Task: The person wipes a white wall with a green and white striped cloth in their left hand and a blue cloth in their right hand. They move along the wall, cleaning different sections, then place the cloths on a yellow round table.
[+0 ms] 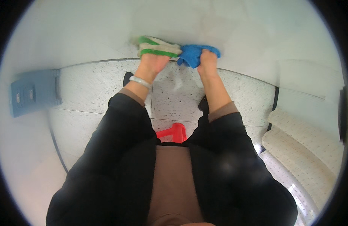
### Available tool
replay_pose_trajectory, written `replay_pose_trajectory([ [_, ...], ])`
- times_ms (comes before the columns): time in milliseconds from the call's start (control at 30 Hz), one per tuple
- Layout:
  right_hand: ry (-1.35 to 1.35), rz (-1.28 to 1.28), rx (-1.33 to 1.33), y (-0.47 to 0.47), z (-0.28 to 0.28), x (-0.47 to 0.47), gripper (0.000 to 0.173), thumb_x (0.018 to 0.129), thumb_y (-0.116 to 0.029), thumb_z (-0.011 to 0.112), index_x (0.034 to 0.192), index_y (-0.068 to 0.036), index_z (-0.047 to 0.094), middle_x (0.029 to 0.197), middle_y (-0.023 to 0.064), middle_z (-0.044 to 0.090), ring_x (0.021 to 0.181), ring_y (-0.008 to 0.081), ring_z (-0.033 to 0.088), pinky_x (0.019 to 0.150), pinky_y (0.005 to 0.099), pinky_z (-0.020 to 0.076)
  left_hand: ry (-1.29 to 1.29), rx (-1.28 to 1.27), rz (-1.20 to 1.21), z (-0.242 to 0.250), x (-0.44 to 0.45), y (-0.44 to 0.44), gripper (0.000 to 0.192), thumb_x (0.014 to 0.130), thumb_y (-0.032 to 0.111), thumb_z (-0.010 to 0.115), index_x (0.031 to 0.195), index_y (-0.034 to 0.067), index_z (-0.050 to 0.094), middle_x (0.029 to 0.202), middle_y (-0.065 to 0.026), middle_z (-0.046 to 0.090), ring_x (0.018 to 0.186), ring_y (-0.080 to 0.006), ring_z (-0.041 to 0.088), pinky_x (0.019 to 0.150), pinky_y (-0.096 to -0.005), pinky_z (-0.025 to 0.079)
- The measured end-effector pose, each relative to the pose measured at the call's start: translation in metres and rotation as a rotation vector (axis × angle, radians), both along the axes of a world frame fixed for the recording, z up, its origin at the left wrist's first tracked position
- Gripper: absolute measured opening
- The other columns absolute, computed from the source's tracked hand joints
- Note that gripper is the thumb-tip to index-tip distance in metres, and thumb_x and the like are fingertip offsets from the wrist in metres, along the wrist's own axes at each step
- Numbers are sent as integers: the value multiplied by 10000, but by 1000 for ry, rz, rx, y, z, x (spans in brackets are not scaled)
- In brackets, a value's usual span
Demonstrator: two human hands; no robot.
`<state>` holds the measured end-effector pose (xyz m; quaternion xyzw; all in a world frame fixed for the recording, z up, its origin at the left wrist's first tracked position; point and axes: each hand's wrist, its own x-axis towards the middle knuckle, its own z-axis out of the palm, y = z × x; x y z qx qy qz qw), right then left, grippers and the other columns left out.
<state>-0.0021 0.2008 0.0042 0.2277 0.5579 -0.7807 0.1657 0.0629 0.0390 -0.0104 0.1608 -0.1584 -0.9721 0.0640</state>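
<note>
My left hand, with a pale bangle on its wrist, holds a green and white cloth against the pale wall, low down near the floor. Close on its right, my right hand grips a blue cloth, which also lies against the wall. The two cloths touch or nearly touch. Parts of the fingers of both hands are hidden by the cloths.
A blue plastic item, perhaps a folded stool, is at the left wall, with a dark cable below. Part of a red plastic stool shows between my legs. Speckled pale steps rise at the right. The floor has speckled tiles.
</note>
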Motion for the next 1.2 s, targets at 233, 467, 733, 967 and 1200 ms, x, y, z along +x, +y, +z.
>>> replay_pose_trajectory([
  [233,373,-117,-222,40,56,-5,200,901,-153,535,935,35,596,889,74,602,783,164,552,693,310,465,58,164,-215,19,-20,61,386,955,298,420,1197,2,470,1284,-195,470,1179,-347,459,1028,-481,381],
  [467,147,-315,-134,75,43,-21,243,918,-135,466,1032,51,574,1024,123,594,875,208,576,768,337,495,303,309,-116,131,-2,3,350,934,214,451,1142,-65,492,1244,-221,490,1170,-333,467,1056,-458,360],
  [733,-161,-543,-495,116,25,-49,338,938,-134,367,1185,20,539,1213,131,563,995,256,597,846,359,513,437,-60,28,215,36,-13,439,926,159,494,1260,-100,375,1320,-271,396,1256,-350,385,1101,-463,325],
  [967,-226,-534,-584,116,31,-52,288,919,-106,371,1108,-13,567,1121,110,593,930,252,599,814,360,514,-100,-222,-75,93,-10,46,302,878,196,625,1055,-33,543,1119,-229,527,1029,-382,534,958,-504,464],
  [1200,-255,-556,-585,119,30,-65,305,941,-86,315,1053,18,580,1112,139,611,908,273,634,782,407,565,-72,-369,-349,10,-63,131,206,949,203,513,1097,65,545,1078,-84,577,968,-246,566,867,-407,499],
])
